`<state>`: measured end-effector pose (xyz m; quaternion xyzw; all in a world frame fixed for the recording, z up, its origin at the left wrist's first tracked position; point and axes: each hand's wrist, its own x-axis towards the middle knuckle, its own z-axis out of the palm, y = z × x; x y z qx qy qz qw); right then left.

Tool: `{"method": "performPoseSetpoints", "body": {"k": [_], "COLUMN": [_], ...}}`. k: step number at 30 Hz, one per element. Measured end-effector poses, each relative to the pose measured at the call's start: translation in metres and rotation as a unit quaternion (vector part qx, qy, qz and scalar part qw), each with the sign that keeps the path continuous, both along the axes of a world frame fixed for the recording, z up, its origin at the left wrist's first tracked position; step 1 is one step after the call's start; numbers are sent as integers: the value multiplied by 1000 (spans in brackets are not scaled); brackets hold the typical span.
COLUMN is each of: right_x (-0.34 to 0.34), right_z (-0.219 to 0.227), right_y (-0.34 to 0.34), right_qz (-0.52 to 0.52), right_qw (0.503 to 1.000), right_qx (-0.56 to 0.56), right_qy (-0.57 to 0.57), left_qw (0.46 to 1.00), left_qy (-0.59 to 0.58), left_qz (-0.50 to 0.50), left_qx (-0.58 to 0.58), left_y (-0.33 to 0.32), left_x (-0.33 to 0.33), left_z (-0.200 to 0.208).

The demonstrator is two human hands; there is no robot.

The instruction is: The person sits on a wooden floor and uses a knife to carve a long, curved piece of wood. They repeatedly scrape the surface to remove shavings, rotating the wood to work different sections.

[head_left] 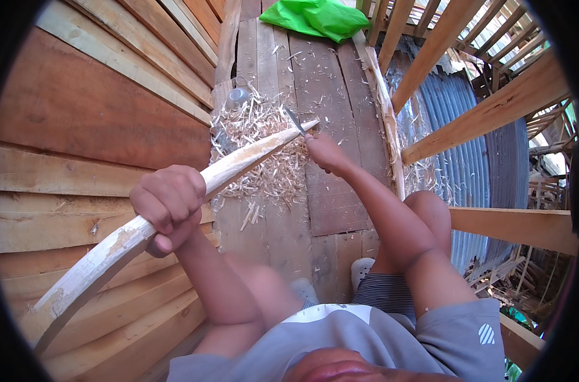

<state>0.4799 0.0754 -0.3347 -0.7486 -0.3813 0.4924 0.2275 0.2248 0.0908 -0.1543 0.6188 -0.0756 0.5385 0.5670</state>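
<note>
A long pale wooden pole (238, 163), stripped of bark and slightly curved, slants from the lower left up to a tapered tip. My left hand (169, 207) is wrapped round it near its middle. My right hand (328, 155) grips a knife (294, 121), whose thin blade lies across the pole close to the tip. The knife's handle is mostly hidden inside my fingers. Below the tip, a heap of wood shavings (264, 121) covers the floorboards.
A plank wall (79, 172) rises close on the left. Wooden railing posts (480, 121) stand on the right, with corrugated metal sheets (458, 153) beyond them. A green plastic bag (315, 19) lies at the far end, and a clear container (238, 97) sits among the shavings.
</note>
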Motion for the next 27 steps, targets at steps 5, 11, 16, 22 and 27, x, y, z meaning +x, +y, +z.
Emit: {"method": "performPoseSetpoints", "body": {"k": [5, 11, 16, 22, 27], "right_x": [-4, -2, -1, -13, -20], "right_z": [29, 14, 10, 4, -23], "right_y": [-1, 7, 0, 1, 6], "right_qz": [26, -1, -9, -75, -89], "right_qw": [999, 999, 998, 993, 987], "right_qx": [43, -4, 20, 19, 118], "right_qy": [16, 50, 61, 84, -63], "left_qw": [1000, 1000, 1000, 1000, 1000], "left_qy": [-13, -1, -23, -20, -20], "left_qz": [-8, -6, -15, 7, 23], "left_qx": [1, 2, 6, 5, -6], "left_y": [1, 1, 3, 2, -1], "left_x": [1, 1, 2, 1, 4], "left_z": [0, 1, 1, 3, 3]}}
